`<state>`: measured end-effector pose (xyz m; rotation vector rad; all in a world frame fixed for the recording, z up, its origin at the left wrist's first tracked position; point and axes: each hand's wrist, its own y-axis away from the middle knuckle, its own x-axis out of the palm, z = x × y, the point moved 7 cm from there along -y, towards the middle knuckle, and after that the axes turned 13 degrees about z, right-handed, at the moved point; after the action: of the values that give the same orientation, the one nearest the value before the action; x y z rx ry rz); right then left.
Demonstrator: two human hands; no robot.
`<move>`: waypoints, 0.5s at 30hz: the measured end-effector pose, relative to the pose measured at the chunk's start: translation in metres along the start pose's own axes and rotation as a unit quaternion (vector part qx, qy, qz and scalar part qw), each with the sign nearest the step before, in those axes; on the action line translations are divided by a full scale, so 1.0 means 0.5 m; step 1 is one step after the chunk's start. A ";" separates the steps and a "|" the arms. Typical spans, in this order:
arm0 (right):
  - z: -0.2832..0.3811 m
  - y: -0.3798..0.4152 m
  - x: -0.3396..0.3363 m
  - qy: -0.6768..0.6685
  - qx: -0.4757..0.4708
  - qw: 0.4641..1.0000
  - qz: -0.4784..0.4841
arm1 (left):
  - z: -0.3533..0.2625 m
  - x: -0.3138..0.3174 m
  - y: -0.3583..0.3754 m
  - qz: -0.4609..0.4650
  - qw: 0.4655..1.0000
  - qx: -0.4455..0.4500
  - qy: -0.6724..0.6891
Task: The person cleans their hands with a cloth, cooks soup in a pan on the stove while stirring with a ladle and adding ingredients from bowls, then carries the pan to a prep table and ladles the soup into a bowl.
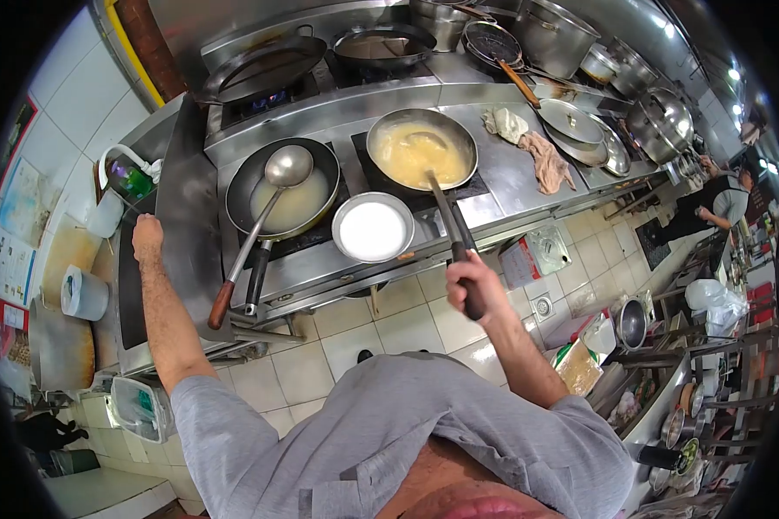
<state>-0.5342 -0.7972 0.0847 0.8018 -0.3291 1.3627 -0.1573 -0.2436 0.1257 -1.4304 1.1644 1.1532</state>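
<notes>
My right hand (476, 290) is closed around a dark handle below the right frying pan (378, 173). A ladle (442, 203) runs from this hand into the thick yellow mixture (415, 149) in the pan; the pan's own handle lies close alongside. My left hand (147, 235) is a fist at the far left, beside a small white container (106, 214); a thin handle seems to reach from the container to it, too small to make out. A dark pan (241, 195) with cloudy liquid carries a second ladle (289, 165) across it. A bowl of white liquid (373, 227) stands between the pans.
Two woks (268, 69) (384, 45) sit on the back burners. Cloths (549, 163) and pot lids (571, 121) lie to the right, with a large pot (556, 39) behind. A white tub (84, 292) stands at left. Another person (720, 203) is at far right.
</notes>
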 end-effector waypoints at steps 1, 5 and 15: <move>0.000 -0.009 -0.022 -0.138 0.031 0.987 0.071 | 0.000 0.003 -0.003 0.010 1.000 0.000 0.002; 0.032 0.013 -0.021 -0.210 0.000 0.969 0.130 | 0.042 0.034 -0.045 0.037 0.999 -0.020 -0.011; 0.052 0.045 -0.072 0.200 -0.072 0.977 0.004 | 0.009 -0.003 0.003 0.033 0.997 -0.055 0.033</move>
<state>-0.5573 -0.8412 0.0872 0.3924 -0.1133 1.4539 -0.1594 -0.2392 0.1263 -1.5333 1.2189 1.2410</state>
